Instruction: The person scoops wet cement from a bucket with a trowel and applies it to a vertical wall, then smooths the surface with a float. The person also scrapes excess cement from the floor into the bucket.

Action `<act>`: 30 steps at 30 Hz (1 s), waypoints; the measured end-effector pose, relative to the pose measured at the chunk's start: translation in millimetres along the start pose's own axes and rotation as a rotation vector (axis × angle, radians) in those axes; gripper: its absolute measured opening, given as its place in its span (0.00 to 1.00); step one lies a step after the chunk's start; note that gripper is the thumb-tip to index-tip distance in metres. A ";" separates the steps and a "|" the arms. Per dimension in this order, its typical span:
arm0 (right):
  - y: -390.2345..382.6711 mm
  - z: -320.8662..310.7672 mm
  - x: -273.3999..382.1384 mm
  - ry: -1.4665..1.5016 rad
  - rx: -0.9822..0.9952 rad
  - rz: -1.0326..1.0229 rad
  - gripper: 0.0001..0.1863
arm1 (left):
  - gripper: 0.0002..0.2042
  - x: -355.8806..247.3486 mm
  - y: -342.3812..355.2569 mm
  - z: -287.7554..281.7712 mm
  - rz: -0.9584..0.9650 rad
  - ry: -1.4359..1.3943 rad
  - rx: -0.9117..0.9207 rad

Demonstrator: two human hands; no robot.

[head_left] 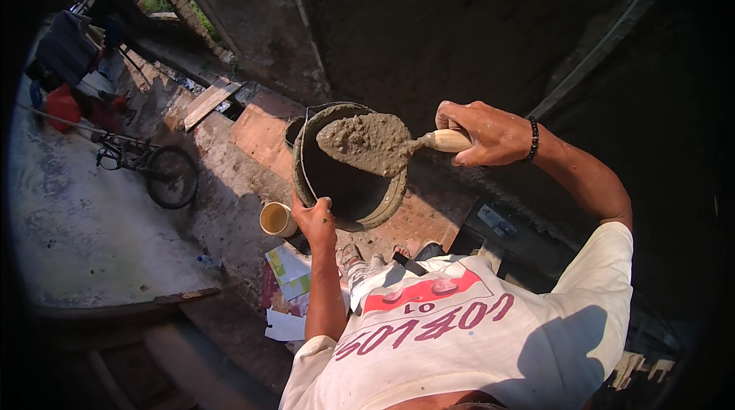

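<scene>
My right hand (482,133), a beaded band at its wrist, grips the wooden handle of a trowel (442,141). Wet grey mortar (360,138) is heaped along the trowel's blade, which is over the opening of a mortar-crusted bucket (387,207) with a wire handle. My left hand (312,220) holds that bucket by its near left side. Another dark container partly shows behind the bucket's left side. A cream cup-like container (277,218) stands on the floor to the left of my left hand.
A dark plastered wall (459,35) rises ahead and right. A bicycle (157,173) stands at left, near red and dark cloths (65,107). Planks (210,104), boards (260,127) and papers (291,272) lie on the dusty floor, beside a pale raised slab (84,249). My feet show below the bucket.
</scene>
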State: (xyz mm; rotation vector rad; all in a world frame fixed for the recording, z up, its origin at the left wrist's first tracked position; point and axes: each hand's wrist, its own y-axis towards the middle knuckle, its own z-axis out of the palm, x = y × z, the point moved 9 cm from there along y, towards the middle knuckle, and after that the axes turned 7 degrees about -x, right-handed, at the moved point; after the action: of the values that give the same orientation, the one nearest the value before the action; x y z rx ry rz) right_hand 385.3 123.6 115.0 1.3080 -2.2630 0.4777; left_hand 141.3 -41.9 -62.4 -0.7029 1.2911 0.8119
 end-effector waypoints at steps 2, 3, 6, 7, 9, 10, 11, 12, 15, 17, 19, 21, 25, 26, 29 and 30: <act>-8.4 -32.8 9.7 0.115 0.039 -0.046 0.24 | 0.23 -1.4 1.1 -2.9 0.050 -0.022 -0.017; -12.3 -48.5 9.6 0.071 0.015 -0.081 0.24 | 0.23 2.8 0.6 -4.1 0.026 -0.009 -0.022; -20.4 -73.9 -19.9 0.248 -0.017 -0.049 0.25 | 0.24 12.3 -1.1 -1.9 -0.019 0.045 -0.015; -26.6 -76.6 -46.2 0.383 0.036 0.128 0.26 | 0.23 13.6 -1.6 -0.2 -0.010 0.032 -0.015; -14.9 -105.9 -104.8 0.343 -0.096 0.400 0.23 | 0.23 16.2 -5.9 -0.5 0.015 0.097 -0.041; -18.5 -151.3 -131.1 0.051 -0.390 0.553 0.20 | 0.25 18.8 -10.4 1.1 0.001 0.118 -0.024; -20.4 -199.3 -130.9 -0.127 -0.571 0.530 0.19 | 0.26 20.2 -13.6 3.1 -0.011 0.135 -0.003; -27.7 -232.4 -118.0 -0.065 -0.686 0.411 0.19 | 0.28 18.5 -10.5 7.3 -0.006 0.141 0.014; -51.0 -289.2 -89.5 -0.080 -0.828 0.313 0.19 | 0.25 20.8 -20.1 10.4 -0.096 0.100 0.006; -54.5 -275.9 -77.2 -0.115 -0.803 0.286 0.18 | 0.24 19.4 -20.3 20.4 -0.111 0.044 0.018; -40.2 -217.7 -74.1 -0.090 -0.662 0.198 0.16 | 0.24 21.5 -21.7 27.2 -0.141 -0.040 0.026; -34.2 -130.0 -114.7 0.172 -0.409 0.503 0.16 | 0.25 23.7 -22.2 32.2 -0.119 -0.038 0.041; -31.1 30.4 -139.6 0.215 -0.018 0.568 0.13 | 0.25 35.2 -25.6 32.0 -0.114 -0.049 0.042; -35.2 58.0 -141.8 0.252 0.017 0.608 0.12 | 0.25 35.9 -26.6 31.3 -0.102 -0.069 0.047; -38.0 111.4 -125.0 0.582 0.049 0.635 0.07 | 0.24 40.7 -29.3 25.1 -0.117 -0.039 0.022; -34.8 114.3 -120.3 0.613 0.007 0.629 0.08 | 0.24 41.7 -30.2 22.4 -0.121 -0.017 0.004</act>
State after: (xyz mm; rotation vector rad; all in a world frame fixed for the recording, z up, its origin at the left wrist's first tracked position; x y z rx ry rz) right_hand 440.9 132.7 -44.9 0.3268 -2.0725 0.9471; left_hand 182.3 -34.7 -100.1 -0.7616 1.2223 0.7153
